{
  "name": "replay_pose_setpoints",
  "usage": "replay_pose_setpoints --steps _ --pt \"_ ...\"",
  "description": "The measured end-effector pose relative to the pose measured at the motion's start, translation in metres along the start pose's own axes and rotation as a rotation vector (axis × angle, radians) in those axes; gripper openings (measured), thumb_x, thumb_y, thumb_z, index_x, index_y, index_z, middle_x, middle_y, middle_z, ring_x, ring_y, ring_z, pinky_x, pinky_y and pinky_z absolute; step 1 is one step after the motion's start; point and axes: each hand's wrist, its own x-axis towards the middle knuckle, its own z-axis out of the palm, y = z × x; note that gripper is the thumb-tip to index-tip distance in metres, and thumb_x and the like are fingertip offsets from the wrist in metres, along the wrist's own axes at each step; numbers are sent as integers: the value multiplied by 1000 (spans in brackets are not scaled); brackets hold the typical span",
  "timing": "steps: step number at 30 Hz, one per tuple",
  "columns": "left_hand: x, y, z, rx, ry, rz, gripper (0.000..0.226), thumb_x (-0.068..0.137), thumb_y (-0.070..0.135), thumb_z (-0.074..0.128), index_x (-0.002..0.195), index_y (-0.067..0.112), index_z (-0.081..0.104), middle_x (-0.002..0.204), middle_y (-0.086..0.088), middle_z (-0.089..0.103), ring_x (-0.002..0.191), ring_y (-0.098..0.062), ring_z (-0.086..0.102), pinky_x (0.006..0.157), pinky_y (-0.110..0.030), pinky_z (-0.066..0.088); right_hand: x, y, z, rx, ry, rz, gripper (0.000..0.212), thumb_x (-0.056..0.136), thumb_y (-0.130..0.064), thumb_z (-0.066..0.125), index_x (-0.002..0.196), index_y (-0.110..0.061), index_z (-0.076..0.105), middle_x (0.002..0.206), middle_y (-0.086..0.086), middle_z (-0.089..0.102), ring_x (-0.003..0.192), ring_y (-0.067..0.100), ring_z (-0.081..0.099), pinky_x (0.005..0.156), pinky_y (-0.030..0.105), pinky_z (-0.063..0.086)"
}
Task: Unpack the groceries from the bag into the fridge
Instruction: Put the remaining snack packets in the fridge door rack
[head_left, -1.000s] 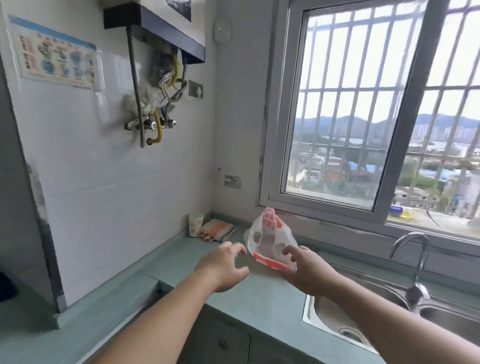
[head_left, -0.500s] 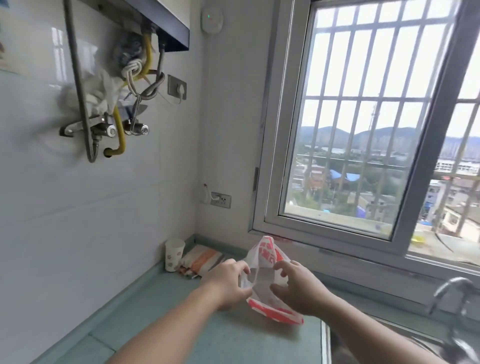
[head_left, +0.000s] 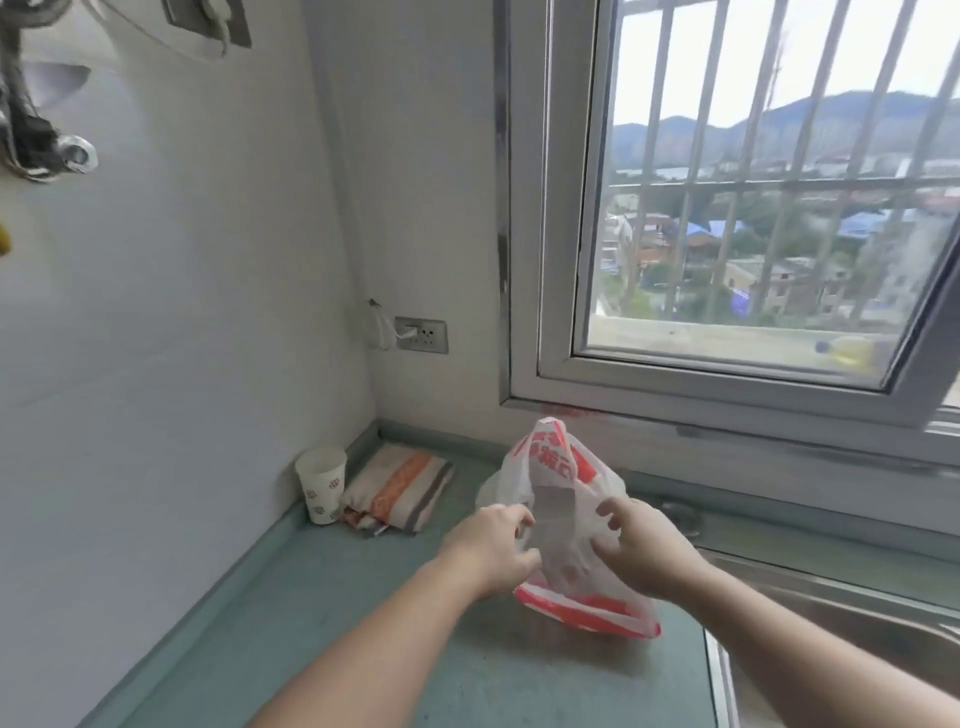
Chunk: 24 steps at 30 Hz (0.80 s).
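A thin white plastic bag with red print stands on the green countertop below the window. My left hand pinches the bag's left side near its opening. My right hand grips the bag's right side, fingers curled into the plastic. A greyish shape shows faintly through the plastic between my hands; what the bag holds cannot be made out. No fridge is in view.
A paper cup and a folded striped cloth sit in the counter's back left corner. A steel sink begins right of the bag. A wall socket is above the counter; the barred window fills the right.
My head has moved closer and lower toward the counter. My left hand went from hanging open near the bag to pinching it. Both hands now hold the bag.
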Motion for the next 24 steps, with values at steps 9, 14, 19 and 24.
replay_pose_setpoints --steps 9,14,19,24 --pt "112 -38 76 -116 -194 115 39 93 26 50 131 22 54 126 0 62 112 -19 58 97 -37 49 61 48 69 -32 -69 280 41 90 -11 44 130 -14 54 125 5 64 111 19 60 91 25 45" --pt "134 -52 116 -143 -298 126 36 91 18 46 124 23 61 122 -1 66 111 -22 60 96 -38 49 86 61 113 9 -190 331 38 87 -14 58 124 -9 59 119 8 67 107 22 62 92 31 49" --pt "150 -75 130 -120 -331 85 35 88 19 49 120 26 62 120 -2 65 110 -25 60 94 -41 50 126 66 152 169 -187 266 36 89 -21 59 125 -17 61 121 2 67 111 20 62 96 30 48" --pt "160 -98 147 -58 -394 52 40 82 6 51 112 31 62 113 10 67 105 -17 63 90 -40 53 155 73 162 249 -153 242 63 85 -5 47 146 -20 39 137 7 55 122 22 53 97 24 41"
